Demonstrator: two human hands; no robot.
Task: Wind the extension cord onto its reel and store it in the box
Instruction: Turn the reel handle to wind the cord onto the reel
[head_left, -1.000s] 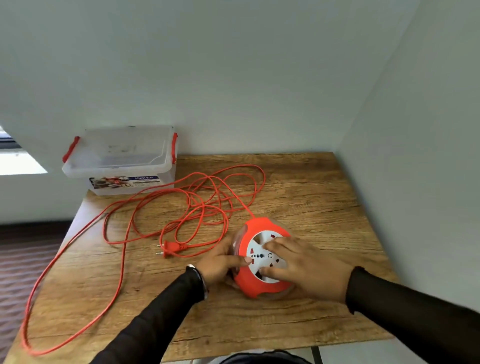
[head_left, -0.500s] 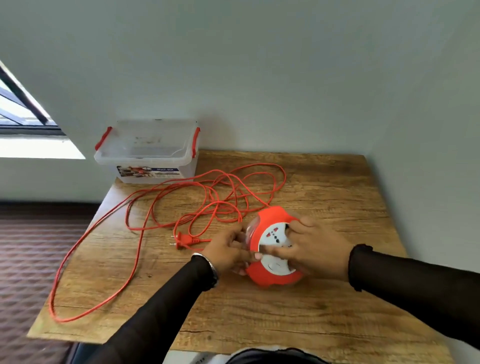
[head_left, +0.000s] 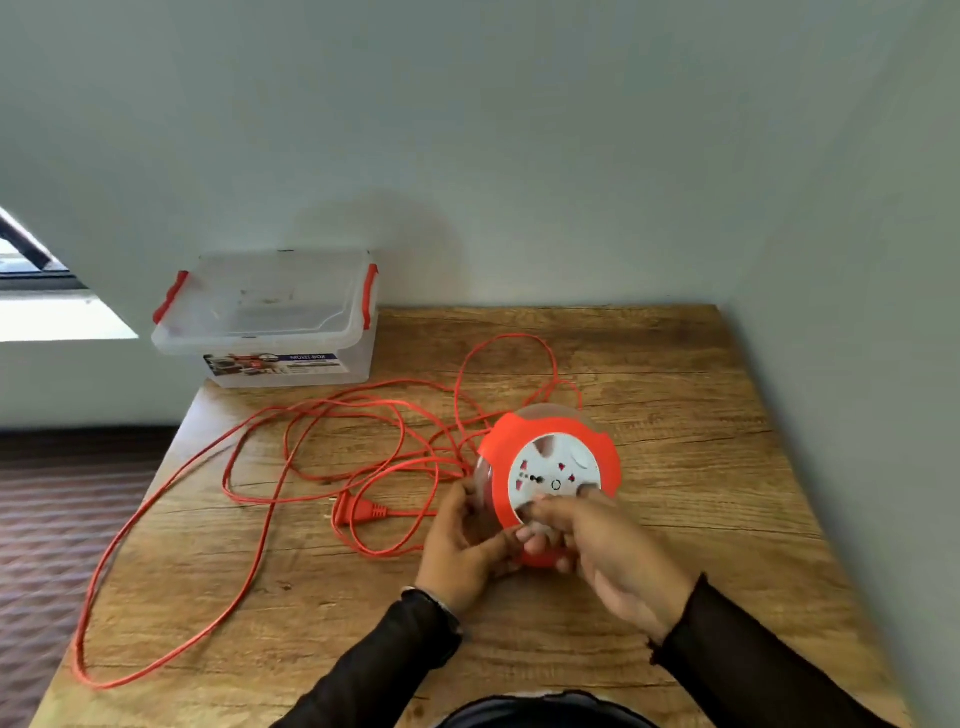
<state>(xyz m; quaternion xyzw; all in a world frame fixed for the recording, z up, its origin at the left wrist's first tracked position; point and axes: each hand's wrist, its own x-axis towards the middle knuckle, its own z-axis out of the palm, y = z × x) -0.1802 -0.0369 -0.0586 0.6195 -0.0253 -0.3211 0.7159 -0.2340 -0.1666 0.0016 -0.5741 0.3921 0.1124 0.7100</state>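
Cord reel (head_left: 553, 470) tilted up on counter (head_left: 701, 415), both hands on near edge. Left hand (head_left: 462, 551) fingers curl round clear rim; right hand (head_left: 602, 553) fingers pinch orange face. Reel likely light, rigid, slick plastic: hold rim. Orange cord (head_left: 291, 441) limp, tangle-prone, sprawled loose left. Box (head_left: 270, 322) at far corner, lid on.

so there's a wooden table (head_left: 675, 415) with a pretty rustic grain, dark streaks and a few cracks running across the top. it's shoved right into the corner, back edge against a plain pale grey-green wall (head_left: 467, 130) and its right edge against another wall (head_left: 883, 312) of the same colour. off the table's left side the floor has a brownish carpet (head_left: 62, 519) with a ribbed, wavy pattern. up and left of the table there's a window (head_left: 36, 291), dark frame bar showing, bright daylight blowing out the sill.
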